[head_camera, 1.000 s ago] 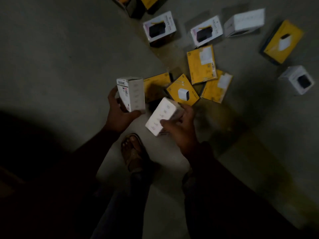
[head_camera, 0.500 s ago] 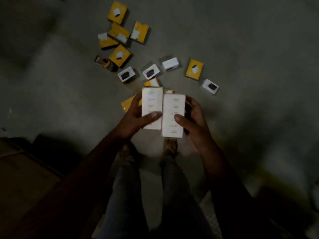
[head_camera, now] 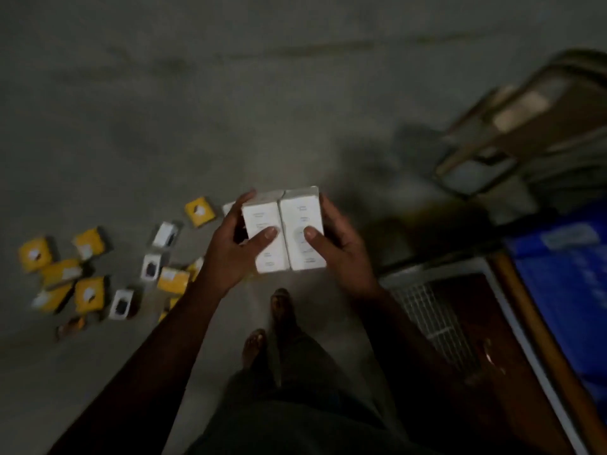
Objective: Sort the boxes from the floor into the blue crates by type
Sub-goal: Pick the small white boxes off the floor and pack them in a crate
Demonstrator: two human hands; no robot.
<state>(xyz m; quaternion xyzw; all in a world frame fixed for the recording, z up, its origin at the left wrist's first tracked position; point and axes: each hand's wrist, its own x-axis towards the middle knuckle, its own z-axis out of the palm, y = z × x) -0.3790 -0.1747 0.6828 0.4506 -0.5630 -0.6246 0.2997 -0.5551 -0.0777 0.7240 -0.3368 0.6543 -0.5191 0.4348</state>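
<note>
Two white boxes are held side by side above the floor, the left box gripped by the left hand, the right box by the right hand. They are judged light, stiff cardboard, best pinched across opposite faces.

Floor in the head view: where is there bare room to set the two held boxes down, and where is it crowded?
Bare concrete floor lies open beyond the two white boxes, up to the cardboard pile at right. Crowded: the scatter of yellow boxes and white ones at left. The blue crate borders the right.
</note>
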